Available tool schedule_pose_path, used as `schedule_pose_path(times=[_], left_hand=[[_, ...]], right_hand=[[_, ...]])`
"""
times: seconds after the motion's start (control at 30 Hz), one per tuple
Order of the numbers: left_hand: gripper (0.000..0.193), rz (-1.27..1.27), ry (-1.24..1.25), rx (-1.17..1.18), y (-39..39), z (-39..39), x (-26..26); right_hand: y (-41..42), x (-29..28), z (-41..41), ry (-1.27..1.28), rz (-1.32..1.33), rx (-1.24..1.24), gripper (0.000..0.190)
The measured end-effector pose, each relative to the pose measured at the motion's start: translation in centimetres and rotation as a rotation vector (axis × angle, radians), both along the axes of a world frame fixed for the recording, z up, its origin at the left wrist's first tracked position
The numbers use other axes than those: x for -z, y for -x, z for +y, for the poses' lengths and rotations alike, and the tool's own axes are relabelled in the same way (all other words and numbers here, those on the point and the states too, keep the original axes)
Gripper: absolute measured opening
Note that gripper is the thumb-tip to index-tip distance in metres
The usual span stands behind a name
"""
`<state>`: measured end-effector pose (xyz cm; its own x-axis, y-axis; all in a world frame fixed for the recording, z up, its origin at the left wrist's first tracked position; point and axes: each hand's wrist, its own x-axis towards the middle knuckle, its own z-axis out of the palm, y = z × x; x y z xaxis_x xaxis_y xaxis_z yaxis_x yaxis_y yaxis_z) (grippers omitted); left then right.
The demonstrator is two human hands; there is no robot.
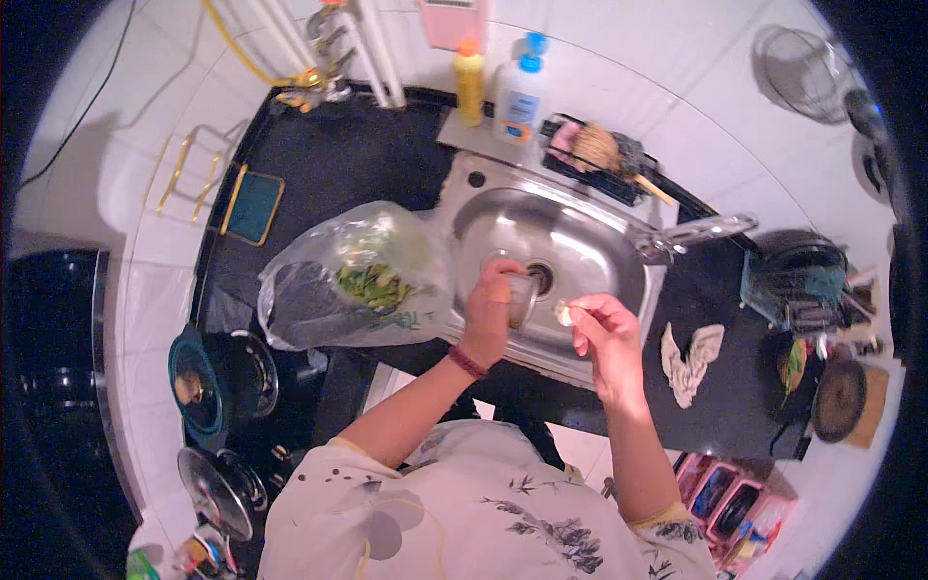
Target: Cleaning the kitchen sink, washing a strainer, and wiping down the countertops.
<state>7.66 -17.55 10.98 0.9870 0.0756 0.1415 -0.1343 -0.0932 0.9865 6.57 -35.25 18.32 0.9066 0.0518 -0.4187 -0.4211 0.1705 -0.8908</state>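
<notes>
Over the stainless-steel sink, my left hand grips a glass jar or cup, tilted near the drain; motion blurs it. A small pale piece, which I cannot identify, is pinched between the thumb and fingers of my right hand, to the right of the drain. Left of the sink, a clear plastic bag with leafy greens inside lies on the black counter and reaches the sink's rim.
The faucet rises at the sink's right corner. Behind the basin are two bottles and a black rack with scrubbers. A cloth lies right. Pots stand far left.
</notes>
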Motion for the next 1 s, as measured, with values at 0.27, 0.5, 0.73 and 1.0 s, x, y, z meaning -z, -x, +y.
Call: schedule_pose_path(times=[0.27,0.5,0.73,1.0], left_hand=[[0.042,-0.037,0.498,-0.676,3.6,12.7,-4.9],[0.053,0.390,1.085,-0.676,3.8,14.3,-6.2],[0.063,0.500,1.025,-0.226,1.8,11.8,-3.6],[0.052,1.038,0.591,-0.016,0.9,2.2,3.8]], right_hand=[[-1.1,2.3,12.6,0.101,-0.435,-0.499,0.018],[-3.1,3.0,17.7,0.143,-0.120,-0.657,0.021],[-3.8,3.9,11.9,0.233,-0.234,-0.385,0.044],[-0.5,5.1,3.2,0.727,-0.458,-0.527,0.077]])
